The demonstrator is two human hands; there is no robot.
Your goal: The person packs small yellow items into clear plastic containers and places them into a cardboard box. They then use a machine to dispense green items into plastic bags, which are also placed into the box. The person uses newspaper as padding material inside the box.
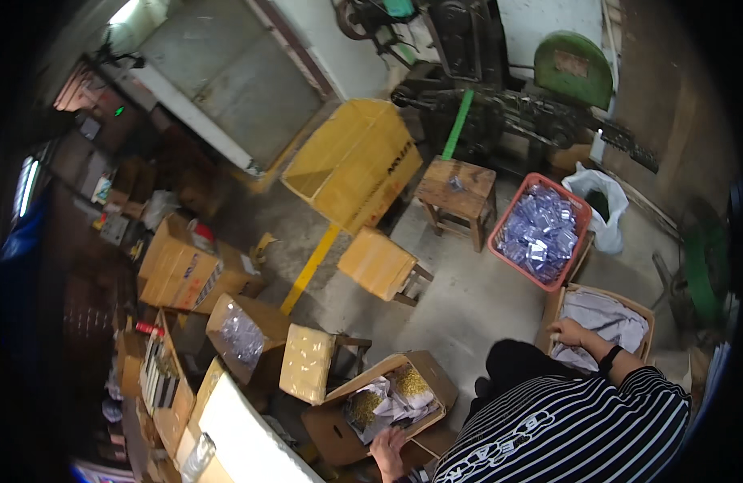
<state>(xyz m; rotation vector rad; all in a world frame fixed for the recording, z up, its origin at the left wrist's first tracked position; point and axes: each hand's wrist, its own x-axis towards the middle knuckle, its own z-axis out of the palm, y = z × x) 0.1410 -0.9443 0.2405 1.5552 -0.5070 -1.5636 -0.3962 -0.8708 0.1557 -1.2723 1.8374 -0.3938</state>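
Note:
My left hand (387,451) is at the near edge of an open carton (440,378), its fingers extended and loosely together. Small gold-coloured parts (411,382) lie in that carton, along with crumpled pale paper or cloth (391,406). Over to the right, my right hand (571,332) is closed at the left rim of a second open carton (647,322). That one holds crumpled light grey paper or cloth (605,314). Its fingertips are small in the picture, but they seem to pinch the carton's edge.
A red plastic basket (582,211) of clear bluish plastic pieces stands beyond the right carton, beside a white sack (621,233). Ahead are a wooden stool (456,177), a taped stool (377,262), a large yellow carton (363,185) and dark machinery (500,113). More cartons (178,270) crowd the left.

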